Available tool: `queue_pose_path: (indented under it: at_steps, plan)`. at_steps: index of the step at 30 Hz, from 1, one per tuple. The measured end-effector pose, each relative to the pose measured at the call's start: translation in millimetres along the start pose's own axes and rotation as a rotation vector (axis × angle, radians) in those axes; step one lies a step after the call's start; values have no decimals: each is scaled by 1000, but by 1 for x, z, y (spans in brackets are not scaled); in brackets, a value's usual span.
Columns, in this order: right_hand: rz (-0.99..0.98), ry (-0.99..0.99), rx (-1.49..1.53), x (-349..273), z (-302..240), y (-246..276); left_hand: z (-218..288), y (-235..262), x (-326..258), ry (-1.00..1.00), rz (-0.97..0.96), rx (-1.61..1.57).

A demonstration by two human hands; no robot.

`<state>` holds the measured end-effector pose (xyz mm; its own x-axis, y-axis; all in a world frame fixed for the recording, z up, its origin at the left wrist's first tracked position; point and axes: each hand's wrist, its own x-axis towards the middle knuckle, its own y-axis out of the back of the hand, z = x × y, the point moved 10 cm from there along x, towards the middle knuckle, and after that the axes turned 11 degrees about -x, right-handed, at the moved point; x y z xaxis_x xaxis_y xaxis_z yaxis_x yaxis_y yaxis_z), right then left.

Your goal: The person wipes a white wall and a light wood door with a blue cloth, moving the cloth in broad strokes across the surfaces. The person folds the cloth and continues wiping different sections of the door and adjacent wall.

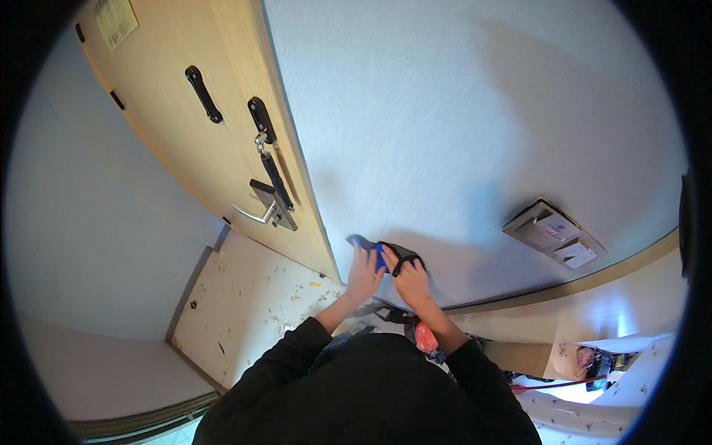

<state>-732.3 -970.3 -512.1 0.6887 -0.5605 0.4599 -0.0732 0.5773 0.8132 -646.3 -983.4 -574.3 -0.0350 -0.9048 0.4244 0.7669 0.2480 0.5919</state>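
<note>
In front of the pale wall [445, 133], I hold a blue-and-black thing [382, 257] with both hands; it looks soft, and its exact kind is not clear. My left hand [363, 276] is at its left part, with the fingers pointing up and blurred by motion. My right hand [410, 282] is closed on the black right part, where a dark band loops by the fingers. Both hands are close together, just right of the wooden door's [222, 44] edge. Part of the thing is hidden behind my fingers.
On the door are a metal lever handle [256, 214], a black pull handle [203, 94] and a latch [261, 120]. A wall panel [555, 233] with papers is at right. Below my right forearm lies a red bag [426, 338]. The pale floor [245, 297] is scuffed.
</note>
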Motion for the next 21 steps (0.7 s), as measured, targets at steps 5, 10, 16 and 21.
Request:
queue_pose_path:
  at_steps: [5, 10, 16, 21]
  plan:
    - [34, -217, 150, 16, 41, 48, 66, 37, 35, -255, 161, 103]
    - [429, -403, -86, 44, 77, 121, 115, 96, 95, -418, 495, 223]
    - [278, -234, -7, -8, 48, 32, 63, 7, 55, -364, 131, 284]
    - [-346, -7, -8, -101, 27, -47, 33, -60, -11, -412, -245, 255]
